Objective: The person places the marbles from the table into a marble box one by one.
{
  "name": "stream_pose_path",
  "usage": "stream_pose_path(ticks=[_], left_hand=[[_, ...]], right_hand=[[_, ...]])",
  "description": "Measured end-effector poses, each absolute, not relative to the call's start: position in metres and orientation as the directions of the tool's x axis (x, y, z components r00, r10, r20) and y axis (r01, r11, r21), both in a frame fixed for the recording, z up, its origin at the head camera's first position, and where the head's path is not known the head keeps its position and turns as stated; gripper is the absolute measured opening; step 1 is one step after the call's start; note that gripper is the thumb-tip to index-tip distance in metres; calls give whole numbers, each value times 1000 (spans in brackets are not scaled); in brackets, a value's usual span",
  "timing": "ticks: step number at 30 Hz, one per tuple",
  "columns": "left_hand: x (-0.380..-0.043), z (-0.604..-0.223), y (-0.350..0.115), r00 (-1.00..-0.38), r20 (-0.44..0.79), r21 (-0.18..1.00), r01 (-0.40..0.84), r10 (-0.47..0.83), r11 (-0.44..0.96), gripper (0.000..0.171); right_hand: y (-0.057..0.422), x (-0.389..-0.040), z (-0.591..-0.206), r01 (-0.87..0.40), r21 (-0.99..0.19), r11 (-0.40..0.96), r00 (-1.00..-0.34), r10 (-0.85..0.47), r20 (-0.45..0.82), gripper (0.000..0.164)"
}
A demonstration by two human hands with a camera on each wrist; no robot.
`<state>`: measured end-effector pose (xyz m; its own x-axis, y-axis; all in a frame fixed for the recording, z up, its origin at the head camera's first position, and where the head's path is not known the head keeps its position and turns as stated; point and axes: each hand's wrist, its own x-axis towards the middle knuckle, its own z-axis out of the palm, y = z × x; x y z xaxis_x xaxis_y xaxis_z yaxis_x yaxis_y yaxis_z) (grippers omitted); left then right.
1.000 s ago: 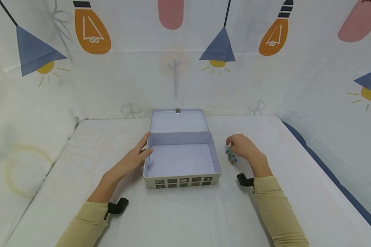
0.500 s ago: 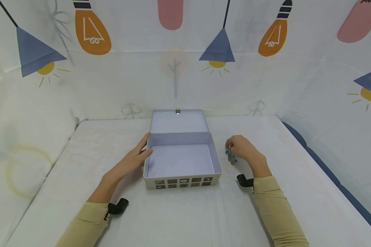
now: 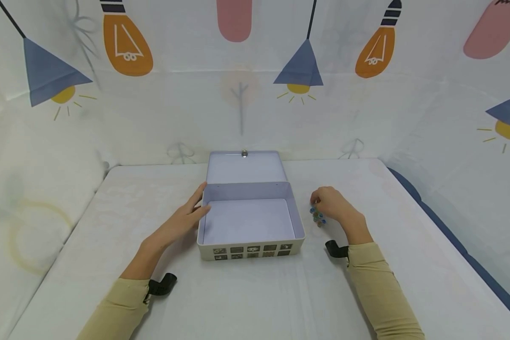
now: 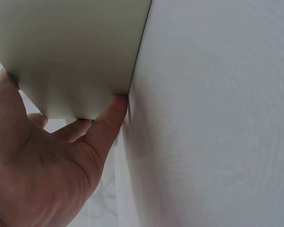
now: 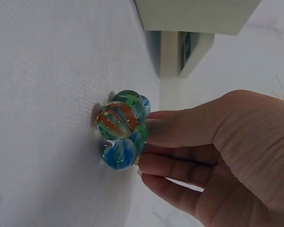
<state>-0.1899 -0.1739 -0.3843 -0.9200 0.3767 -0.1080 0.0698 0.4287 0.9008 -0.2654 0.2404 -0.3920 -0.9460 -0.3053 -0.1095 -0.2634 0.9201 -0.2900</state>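
Note:
A pale rectangular tin box (image 3: pixel 252 240) stands with its hinged lid (image 3: pixel 246 166) raised at the back. Its inside holds nothing. My left hand (image 3: pixel 180 224) grips the box's left wall, with the thumb over the rim. The left wrist view shows the other fingers (image 4: pixel 106 125) against the outer wall and around its far edge. Right of the box, several glass marbles (image 5: pixel 116 120) with coloured swirls lie in a tight cluster on the white cloth. At the cluster's far end my right hand (image 3: pixel 333 202) pinches a marble between thumb and fingers; that marble is mostly hidden behind the others.
A white cloth covers the table (image 3: pixel 255 297). White curtains with printed lamps (image 3: pixel 299 66) and bulbs enclose the back and sides. Black wrist mounts (image 3: pixel 337 249) stick out from both sleeves. Dark blue material (image 3: pixel 446 231) runs along the table's right edge.
Both hands stay nearly where they were. My right hand sits very slightly lower in the head view, still at the far end of the marbles.

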Motion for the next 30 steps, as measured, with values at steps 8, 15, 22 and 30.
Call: stream_pose_path(ticks=[8, 15, 22, 30], left_hand=[[-190, -384, -173, -921, -111, 899, 67, 373, 433, 70], [-189, -383, -172, -923, -110, 902, 63, 369, 427, 70], [-189, -385, -173, -923, -107, 903, 66, 369, 425, 65], [-190, -386, -173, -922, -107, 904, 66, 373, 421, 65]], right_hand=[[240, -265, -389, -253, -276, 927, -952, -289, -98, 25], [240, -266, -384, -307, -271, 912, -944, -328, -34, 20], [237, -262, -377, -341, -285, 896, -936, -351, 17, 18], [230, -255, -366, -369, -293, 882, -927, -370, 53, 20]])
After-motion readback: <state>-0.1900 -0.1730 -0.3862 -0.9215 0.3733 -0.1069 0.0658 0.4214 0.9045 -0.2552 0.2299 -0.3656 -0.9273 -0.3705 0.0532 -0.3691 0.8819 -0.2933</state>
